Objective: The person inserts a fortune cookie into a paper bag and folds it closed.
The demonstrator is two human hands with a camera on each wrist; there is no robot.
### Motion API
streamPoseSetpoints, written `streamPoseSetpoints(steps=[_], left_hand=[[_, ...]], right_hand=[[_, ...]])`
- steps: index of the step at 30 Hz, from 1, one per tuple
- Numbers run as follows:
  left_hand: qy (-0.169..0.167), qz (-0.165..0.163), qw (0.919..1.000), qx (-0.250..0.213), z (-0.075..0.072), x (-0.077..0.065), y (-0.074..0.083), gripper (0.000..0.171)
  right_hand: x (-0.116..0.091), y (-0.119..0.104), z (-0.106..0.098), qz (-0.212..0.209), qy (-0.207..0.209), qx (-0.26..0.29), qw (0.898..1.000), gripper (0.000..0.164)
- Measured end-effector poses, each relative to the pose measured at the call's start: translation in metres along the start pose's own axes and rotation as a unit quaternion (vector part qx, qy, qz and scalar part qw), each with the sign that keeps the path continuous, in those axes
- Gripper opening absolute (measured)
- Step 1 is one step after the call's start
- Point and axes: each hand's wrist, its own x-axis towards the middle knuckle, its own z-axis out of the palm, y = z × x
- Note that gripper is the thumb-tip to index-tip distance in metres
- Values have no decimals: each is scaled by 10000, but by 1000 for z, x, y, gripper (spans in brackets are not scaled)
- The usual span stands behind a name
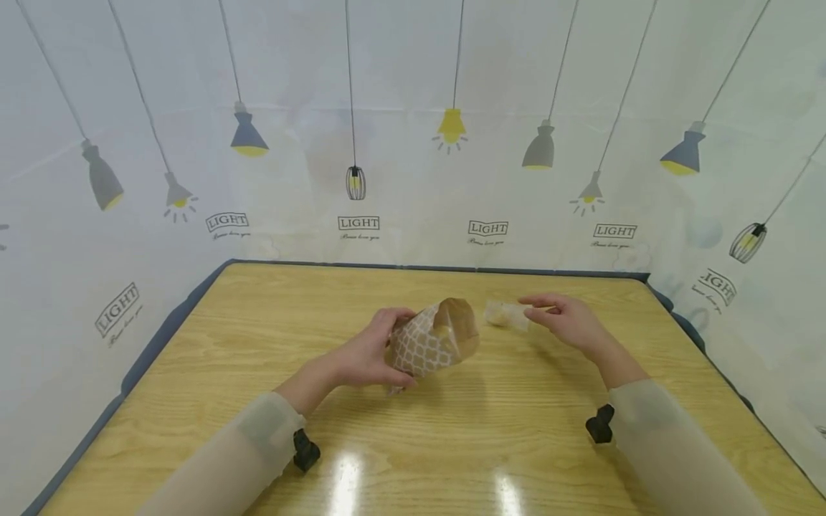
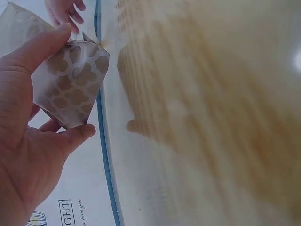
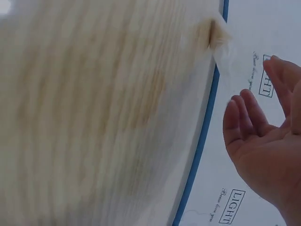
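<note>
1. Here was the bag point(image 1: 419, 347), up front over the table point(image 1: 413, 423), tilted, its mouth gaping toward the right hand point(image 1: 571, 326)!
2. The left hand point(image 1: 364, 355) had it, thumb on one side and fingers on the other, curled round the patterned paper.
3. Over on the right, thumb and fingers stood apart, loosely bent, gripping nothing that showed, with the packet point(image 1: 505, 314) just past the fingertips. Whether the packet rested on the table, I couldn't tell.
4. How would the bag handle? Light, by its look, and soft-walled: a hard squeeze would probably crease it and pinch the mouth. Best hold: lightly on both sides, behind the rim.
5. The packet looked lighter yet, filmy and perhaps slippery; a pinch at its near end seemed the sensible grab.
6. Now the views! Only the head view looked into the bag's mouth, catching a pale patch there, too unclear to name.
7. The left wrist view gave the thumb and fingertips on the paper; the right wrist view, with no bag, showed a gap between fingertips and packet that the head view nearly hid.
</note>
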Motion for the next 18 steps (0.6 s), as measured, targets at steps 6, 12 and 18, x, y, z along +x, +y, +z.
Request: streamPoseSetpoints(steps=[6,12,18], left_hand=[[26,70,9999,-85,1,2,-2,116],[19,16,9999,-113,2,4,-1,116],[69,16,9999,-111,3,3,0,117]], right_hand=[[19,5,7,-265,-217,-354,9988,46],[29,3,14,-489,-321,-598,9965,41],[32,5,18,-111,-518,-660,9964,40]])
